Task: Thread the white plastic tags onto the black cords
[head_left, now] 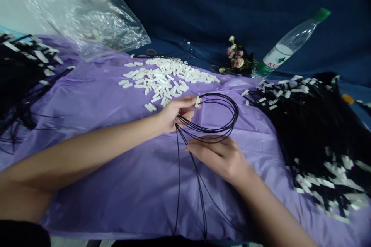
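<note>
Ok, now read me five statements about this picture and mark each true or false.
1. The left hand holds a white piece. True.
2. In the picture, the flowers lie left of the bottle. True.
3. The bottle's cap is red. False: the cap is green.
4. The right hand is touching the flowers. False: it is at the looped black cords.
5. The pile of white pieces lies on the purple sheet. True.

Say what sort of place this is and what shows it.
Probably a makeshift spot for handwork: a loose pile of small white pieces lies on a purple sheet, black bundles with white tips are heaped at both sides, and the left hand holds a coil of black cord.
</note>
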The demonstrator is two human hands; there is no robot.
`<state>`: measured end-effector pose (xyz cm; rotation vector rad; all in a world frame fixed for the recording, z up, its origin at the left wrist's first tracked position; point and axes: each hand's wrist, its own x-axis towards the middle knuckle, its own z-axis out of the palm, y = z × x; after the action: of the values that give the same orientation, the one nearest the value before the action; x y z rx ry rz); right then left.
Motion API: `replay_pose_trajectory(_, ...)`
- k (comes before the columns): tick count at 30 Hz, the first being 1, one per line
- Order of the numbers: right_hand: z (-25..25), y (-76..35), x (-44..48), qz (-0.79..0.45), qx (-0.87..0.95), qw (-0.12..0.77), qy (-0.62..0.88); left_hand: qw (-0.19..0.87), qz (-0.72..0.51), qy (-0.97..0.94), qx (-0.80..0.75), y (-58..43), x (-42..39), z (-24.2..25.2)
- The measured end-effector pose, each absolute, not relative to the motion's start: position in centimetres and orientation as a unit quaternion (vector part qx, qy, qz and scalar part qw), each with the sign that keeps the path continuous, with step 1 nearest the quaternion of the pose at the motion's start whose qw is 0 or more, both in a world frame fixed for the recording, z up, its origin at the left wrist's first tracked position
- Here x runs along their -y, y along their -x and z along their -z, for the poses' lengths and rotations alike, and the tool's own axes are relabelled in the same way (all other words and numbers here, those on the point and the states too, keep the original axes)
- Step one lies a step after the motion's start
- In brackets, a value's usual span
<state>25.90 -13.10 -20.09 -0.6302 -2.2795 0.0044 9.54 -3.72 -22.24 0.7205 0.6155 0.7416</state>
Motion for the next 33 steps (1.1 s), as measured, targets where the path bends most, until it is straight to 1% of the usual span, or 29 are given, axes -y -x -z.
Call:
replay_pose_trajectory(5,21.4,-27.1,12.8,-0.046,0.878,0.396,0.265,0.829,-0.34,-0.332,-0.295,-9.4,3.7,22.2)
replay_pose_trajectory(10,20.8,-27.3,12.8,-0.092,0.833,0.47,0.279,0.829,-0.37,-0.303,-0.29,-9.5,3.5,22.2)
replay_pose_trajectory(12,20.1,-27.1,12.9,-0.124,0.8,0.514,0.285,0.826,-0.386,-0.283,-0.297,-9.6,3.4,22.2)
replay_pose_trajectory(14,19.6,-26.9,13.0,-0.147,0.74,0.583,0.301,0.823,-0.397,-0.271,-0.301,-9.7,3.3,22.1)
replay_pose_trajectory(18,19.6,-27.4,12.7,-0.232,0.539,0.737,0.335,0.82,-0.4,-0.272,-0.307,-9.8,3.3,21.9)
replay_pose_trajectory(19,19.6,-27.9,12.4,-0.26,0.49,0.762,0.334,0.816,-0.403,-0.268,-0.315,-9.9,3.3,21.8)
replay_pose_trajectory(21,19.6,-29.2,12.0,-0.312,0.426,0.784,0.327,0.807,-0.411,-0.262,-0.333,-10.0,3.4,21.6)
replay_pose_trajectory(25,18.9,-31.1,11.5,-0.426,0.408,0.749,0.301,0.788,-0.416,-0.279,-0.358,-10.3,3.6,21.4)
replay_pose_trajectory(27,18.7,-30.9,11.6,-0.439,0.432,0.725,0.308,0.776,-0.411,-0.303,-0.371,-10.5,3.8,21.3)
replay_pose_trajectory(30,18.9,-29.5,11.9,-0.363,0.516,0.68,0.374,0.758,-0.405,-0.34,-0.381,-10.6,4.2,21.4)
replay_pose_trajectory(33,19.6,-28.2,12.4,-0.262,0.605,0.588,0.47,0.751,-0.403,-0.37,-0.37,-10.6,4.4,21.6)
